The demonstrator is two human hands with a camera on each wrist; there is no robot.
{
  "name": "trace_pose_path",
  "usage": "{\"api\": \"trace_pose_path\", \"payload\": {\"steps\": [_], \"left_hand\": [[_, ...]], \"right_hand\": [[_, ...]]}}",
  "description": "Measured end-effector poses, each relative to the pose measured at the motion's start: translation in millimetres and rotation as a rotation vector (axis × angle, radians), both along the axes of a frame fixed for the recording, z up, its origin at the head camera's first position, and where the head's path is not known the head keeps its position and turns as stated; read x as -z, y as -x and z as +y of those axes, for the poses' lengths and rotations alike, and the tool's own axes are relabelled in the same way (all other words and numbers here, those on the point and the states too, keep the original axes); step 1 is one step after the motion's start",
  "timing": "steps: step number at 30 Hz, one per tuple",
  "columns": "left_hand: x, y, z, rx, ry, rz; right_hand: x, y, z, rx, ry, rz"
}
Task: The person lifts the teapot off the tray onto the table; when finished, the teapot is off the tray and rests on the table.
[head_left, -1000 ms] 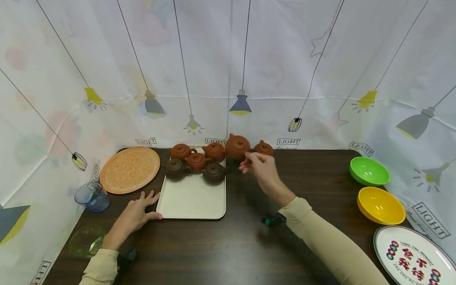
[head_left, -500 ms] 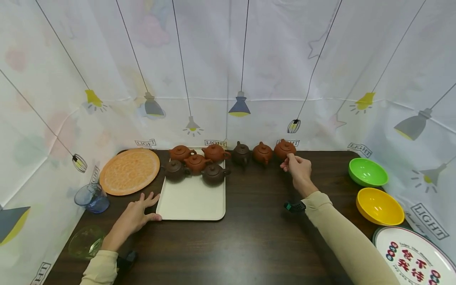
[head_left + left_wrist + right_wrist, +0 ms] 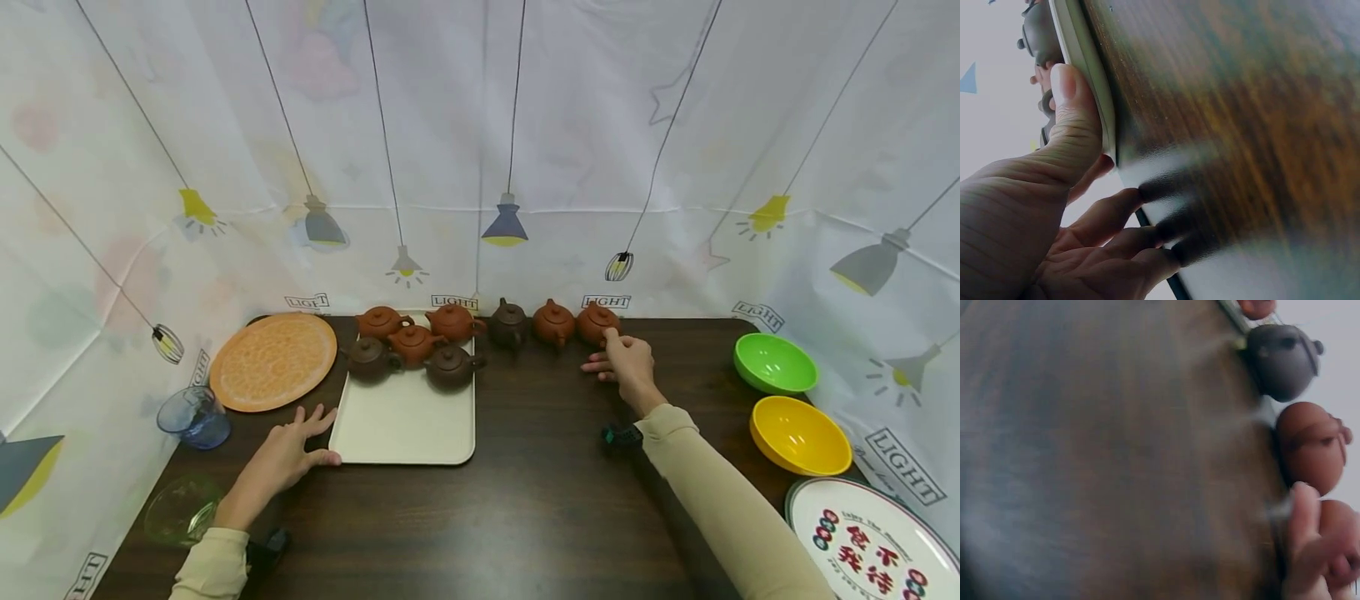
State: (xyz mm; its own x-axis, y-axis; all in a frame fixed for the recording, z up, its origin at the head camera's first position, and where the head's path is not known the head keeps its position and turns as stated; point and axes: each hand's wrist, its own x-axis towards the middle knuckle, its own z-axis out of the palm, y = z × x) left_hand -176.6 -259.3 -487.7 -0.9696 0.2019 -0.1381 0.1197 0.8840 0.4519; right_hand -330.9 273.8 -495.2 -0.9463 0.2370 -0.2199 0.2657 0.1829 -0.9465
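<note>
In the head view my left hand [image 3: 285, 450] rests beside the cream tray [image 3: 408, 429], its thumb at the front left corner and its other fingers spread fairly straight. The left wrist view shows the thumb [image 3: 1075, 119] against the tray's rim. My right hand [image 3: 632, 367] is at a reddish-brown teapot [image 3: 595, 318], thumb and index finger pinching its near side, the other fingers stretched out to the left. In the right wrist view the hand partly covers this teapot [image 3: 1337, 515]. Left of it stand another reddish-brown teapot [image 3: 553, 321] and a dark brown teapot [image 3: 507, 321].
Several teapots crowd the tray's back half, including a dark one [image 3: 450, 365]. An orange oval placemat [image 3: 273, 361], a blue glass [image 3: 195, 417] and a clear greenish dish [image 3: 180, 510] lie left. Green bowl [image 3: 776, 362], yellow bowl [image 3: 801, 433] and printed plate [image 3: 862, 537] stand right.
My right hand has carried the reddish-brown teapot rightward to the row's end and lowered it onto the table. Its outer fingers have since spread. The left hand has stayed put.
</note>
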Motion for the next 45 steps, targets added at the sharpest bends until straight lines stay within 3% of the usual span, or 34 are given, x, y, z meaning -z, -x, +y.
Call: {"api": "trace_pose_path", "payload": {"steps": [5, 8, 10, 11, 13, 17, 19, 21, 23, 32, 40, 45], "left_hand": [[0.5, -0.2, 2.1, -0.010, 0.001, -0.014], [0.6, -0.6, 2.2, -0.012, -0.003, -0.018], [0.5, -0.9, 1.6, -0.012, -0.006, -0.018], [0.7, -0.9, 1.1, -0.013, -0.006, -0.017], [0.9, -0.9, 0.2, -0.014, -0.002, -0.013], [1.0, -0.7, -1.5, -0.015, 0.013, -0.005], [0.8, -0.6, -1.9, -0.014, 0.015, -0.005], [0.9, -0.9, -1.6, -0.012, 0.009, -0.009], [1.6, -1.3, -1.0, -0.010, 0.002, -0.012], [1.6, 0.5, -2.2, -0.010, -0.002, -0.021], [2.0, 1.5, -1.2, -0.006, 0.002, -0.023], [1.7, -0.4, -0.9, -0.005, 0.002, -0.020]], "right_hand": [[10.1, -9.0, -8.7, 0.180, -0.062, 0.073], [12.9, -16.2, -25.2, 0.269, -0.155, 0.196], [12.0, -22.7, -41.1, 0.240, -0.230, 0.292], [10.2, -25.8, -50.4, 0.184, -0.251, 0.327], [4.5, -31.2, -70.9, -0.004, -0.232, 0.354], [-7.9, -36.5, -113.3, -0.461, -0.076, 0.216], [-11.2, -36.8, -132.1, -0.602, -0.033, 0.134], [-12.5, -36.9, -147.0, -0.669, -0.038, 0.082], [-12.2, -37.1, -157.4, -0.679, -0.058, 0.062], [-6.0, -34.6, -167.7, -0.557, -0.167, 0.070], [-3.1, -32.5, -168.4, -0.552, -0.064, 0.077], [-16.8, -33.1, -161.9, -0.548, 0.078, 0.135]]}}
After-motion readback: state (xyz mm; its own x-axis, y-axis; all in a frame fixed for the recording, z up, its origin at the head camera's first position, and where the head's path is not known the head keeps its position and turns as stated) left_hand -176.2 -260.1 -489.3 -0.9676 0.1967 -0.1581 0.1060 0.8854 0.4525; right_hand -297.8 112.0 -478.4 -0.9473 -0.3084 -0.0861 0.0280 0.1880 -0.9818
